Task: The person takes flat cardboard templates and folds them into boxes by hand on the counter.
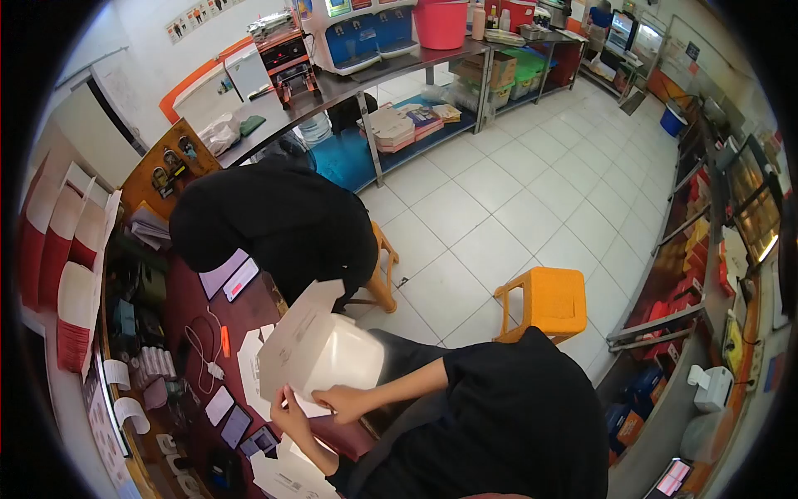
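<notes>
A flat grey-white cardboard sheet (293,345) with small print stands tilted over the table's near edge. Against its right side is a white rounded tub-like piece (353,358); I cannot tell whether it is separate from the cardboard. My left hand (293,416) pinches the cardboard's lower edge with raised fingertips. Close beside it, my right hand (342,403) is closed, its fingers curled at the lower edge of the cardboard and white piece. More white cardboard (252,366) lies behind on the table, and another cut piece (291,470) is below my left forearm.
On the dark red table (184,295) are a phone (241,279), a white cable (199,358), an orange stick-like item (225,341) and several card-like items. A person in black (274,233) leans over the far side. A yellow stool (553,299) stands on the tiled floor.
</notes>
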Tool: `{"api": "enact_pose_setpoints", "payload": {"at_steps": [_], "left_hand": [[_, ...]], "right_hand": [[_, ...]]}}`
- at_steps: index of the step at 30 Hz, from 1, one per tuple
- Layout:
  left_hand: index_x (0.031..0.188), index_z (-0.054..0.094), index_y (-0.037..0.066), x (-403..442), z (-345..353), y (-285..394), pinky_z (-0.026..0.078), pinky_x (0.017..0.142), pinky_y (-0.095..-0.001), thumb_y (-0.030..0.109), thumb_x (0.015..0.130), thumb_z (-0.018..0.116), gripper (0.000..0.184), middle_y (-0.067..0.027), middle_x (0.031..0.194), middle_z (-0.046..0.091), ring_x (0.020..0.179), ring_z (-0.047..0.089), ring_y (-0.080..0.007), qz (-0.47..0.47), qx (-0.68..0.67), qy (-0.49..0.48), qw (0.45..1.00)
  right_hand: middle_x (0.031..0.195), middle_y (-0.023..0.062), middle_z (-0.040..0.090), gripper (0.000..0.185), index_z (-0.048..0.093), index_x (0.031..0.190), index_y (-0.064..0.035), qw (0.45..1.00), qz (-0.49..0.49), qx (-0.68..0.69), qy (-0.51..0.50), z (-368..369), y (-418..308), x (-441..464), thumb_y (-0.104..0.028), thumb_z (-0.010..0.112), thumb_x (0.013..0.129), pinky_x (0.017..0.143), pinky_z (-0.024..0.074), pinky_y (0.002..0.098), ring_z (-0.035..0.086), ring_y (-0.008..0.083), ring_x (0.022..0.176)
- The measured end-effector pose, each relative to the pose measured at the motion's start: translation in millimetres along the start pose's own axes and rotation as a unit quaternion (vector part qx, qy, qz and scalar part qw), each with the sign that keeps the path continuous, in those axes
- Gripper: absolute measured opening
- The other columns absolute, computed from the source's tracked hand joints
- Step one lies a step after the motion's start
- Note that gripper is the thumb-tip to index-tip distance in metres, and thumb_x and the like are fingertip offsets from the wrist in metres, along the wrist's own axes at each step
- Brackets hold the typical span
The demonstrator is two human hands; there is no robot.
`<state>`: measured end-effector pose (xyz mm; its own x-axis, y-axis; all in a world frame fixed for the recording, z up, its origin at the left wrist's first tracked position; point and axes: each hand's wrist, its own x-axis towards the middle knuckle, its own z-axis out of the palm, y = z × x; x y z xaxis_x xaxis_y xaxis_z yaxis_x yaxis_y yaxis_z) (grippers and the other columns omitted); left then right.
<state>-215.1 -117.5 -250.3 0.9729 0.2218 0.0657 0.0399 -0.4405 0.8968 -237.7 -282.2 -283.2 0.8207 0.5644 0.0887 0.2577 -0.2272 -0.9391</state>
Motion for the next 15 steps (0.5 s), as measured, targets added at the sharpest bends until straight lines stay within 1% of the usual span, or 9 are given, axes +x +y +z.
{"api": "enact_pose_setpoints", "payload": {"at_steps": [3, 4, 7, 8, 9, 11, 12, 13, 15], "left_hand": [[0.094, 0.066, -0.004, -7.6, 22.7, 35.1, 0.049, 0.065, -0.0301, 0.016, 0.080, 0.070, 0.024, -0.0111, 0.081, 0.065, 0.073, 0.063, -0.0192, 0.053, 0.031, -0.009, 0.998], [0.087, 0.068, -0.004, -10.2, 30.9, 48.5, 0.048, 0.066, -0.0318, 0.016, 0.081, 0.068, 0.021, -0.0131, 0.077, 0.066, 0.070, 0.063, -0.0213, 0.141, 0.077, 0.008, 0.987], [0.087, 0.068, -0.005, -3.1, 23.9, 74.0, 0.048, 0.065, -0.0324, 0.016, 0.081, 0.067, 0.022, -0.0149, 0.074, 0.067, 0.067, 0.062, -0.0227, 0.089, 0.164, -0.002, 0.982], [0.085, 0.068, -0.005, 2.2, 21.9, 68.5, 0.048, 0.064, -0.0330, 0.014, 0.082, 0.066, 0.019, -0.0162, 0.075, 0.067, 0.067, 0.062, -0.0237, 0.128, 0.138, 0.021, 0.982], [0.085, 0.068, -0.005, 1.2, 21.2, 73.8, 0.048, 0.064, -0.0334, 0.014, 0.083, 0.066, 0.019, -0.0162, 0.076, 0.067, 0.067, 0.063, -0.0245, 0.138, 0.136, 0.037, 0.980], [0.086, 0.068, -0.006, -2.3, 22.4, 89.8, 0.049, 0.065, -0.0342, 0.013, 0.084, 0.065, 0.019, -0.0161, 0.077, 0.067, 0.068, 0.063, -0.0262, 0.160, 0.129, 0.068, 0.976], [0.088, 0.069, -0.003, -4.2, 32.3, 89.8, 0.051, 0.067, -0.0362, 0.012, 0.085, 0.065, 0.016, -0.0140, 0.082, 0.069, 0.071, 0.064, -0.0282, 0.299, 0.141, 0.165, 0.929], [0.090, 0.069, -0.003, -8.8, 36.0, 90.6, 0.051, 0.069, -0.0373, 0.013, 0.085, 0.065, 0.017, -0.0139, 0.086, 0.068, 0.075, 0.064, -0.0290, 0.357, 0.133, 0.179, 0.907], [0.093, 0.069, -0.001, -25.4, 50.8, 98.8, 0.052, 0.072, -0.0395, 0.015, 0.085, 0.065, 0.019, -0.0137, 0.094, 0.068, 0.081, 0.063, -0.0307, 0.467, 0.113, 0.212, 0.851]], "right_hand": [[0.072, 0.0202, 0.060, 0.040, 0.048, 0.095, -0.0005, 0.998, 0.040, -0.041, -0.002, -30.8, -11.9, -1.8, -0.005, 0.064, 0.058, 0.062, 0.0457, 0.0455, 0.060, 0.0414, 0.072], [0.073, 0.0208, 0.060, 0.041, 0.048, 0.096, -0.0003, 0.996, 0.046, -0.070, -0.006, -37.6, -13.1, -2.5, -0.005, 0.064, 0.058, 0.063, 0.0461, 0.0464, 0.061, 0.0419, 0.073], [0.075, 0.0211, 0.061, 0.038, 0.049, 0.094, -0.0008, 0.989, 0.042, -0.144, -0.007, -61.5, -19.1, -9.2, -0.003, 0.064, 0.059, 0.063, 0.0455, 0.0487, 0.060, 0.0424, 0.074], [0.073, 0.0184, 0.060, 0.037, 0.049, 0.093, -0.0018, 0.991, 0.025, -0.128, -0.019, -70.6, -18.1, -11.6, -0.004, 0.064, 0.060, 0.062, 0.0446, 0.0475, 0.060, 0.0405, 0.072], [0.071, 0.0157, 0.060, 0.035, 0.049, 0.092, -0.0027, 0.993, 0.008, -0.114, -0.031, -81.9, -15.9, -13.4, -0.005, 0.065, 0.060, 0.060, 0.0436, 0.0464, 0.060, 0.0386, 0.070], [0.071, 0.0118, 0.059, 0.034, 0.049, 0.091, -0.0039, 1.000, 0.000, -0.004, -0.026, -106.0, -12.7, -14.7, -0.006, 0.066, 0.062, 0.059, 0.0423, 0.0440, 0.060, 0.0329, 0.069], [0.071, 0.0099, 0.058, 0.033, 0.048, 0.090, -0.0045, 0.998, -0.004, 0.050, -0.022, -113.4, -13.6, -16.0, -0.007, 0.067, 0.063, 0.058, 0.0416, 0.0429, 0.060, 0.0300, 0.069], [0.066, 0.0090, 0.055, 0.032, 0.051, 0.089, -0.0040, 0.994, -0.043, 0.090, 0.048, -114.0, -17.7, -17.4, -0.005, 0.065, 0.060, 0.057, 0.0420, 0.0380, 0.057, 0.0211, 0.063], [0.088, 0.0127, 0.062, 0.043, 0.055, 0.104, -0.0033, 0.995, 0.012, -0.064, 0.078, -114.1, -31.7, -20.9, -0.012, 0.069, 0.065, 0.070, 0.0469, 0.0367, 0.060, 0.0211, 0.085]]}}
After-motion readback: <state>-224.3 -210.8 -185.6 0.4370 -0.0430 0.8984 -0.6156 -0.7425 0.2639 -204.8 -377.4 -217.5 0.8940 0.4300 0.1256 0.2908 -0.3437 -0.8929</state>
